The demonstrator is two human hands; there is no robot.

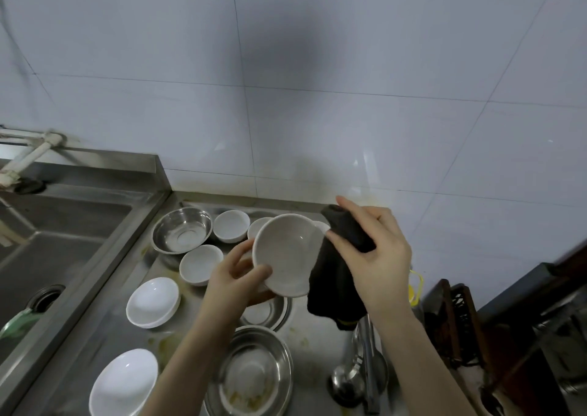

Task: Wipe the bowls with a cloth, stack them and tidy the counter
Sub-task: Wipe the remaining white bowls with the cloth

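My left hand (pixel 236 275) holds a white bowl (pixel 287 254) up over the counter (pixel 317 336), with my thumb on the rim and my fingers curled behind it. My right hand (pixel 374 256) grips the dark cloth (pixel 336 275) in a bunch, and the cloth hangs down just beside the bowl, touching its edge. I think I am about to wipe this bowl, or have just begun. Most of the job looks left to do. Small white bowls (pixel 231 226) sit apart on the counter, not stacked yet. Two wide white dishes (pixel 153 302) sit near the sink (pixel 63 241). A steel bowl (pixel 182 229) waits at the back, and a steel plate (pixel 254 374) near me has yellow bits of food on it. The counter has yellow spots too, so it needs tidying.
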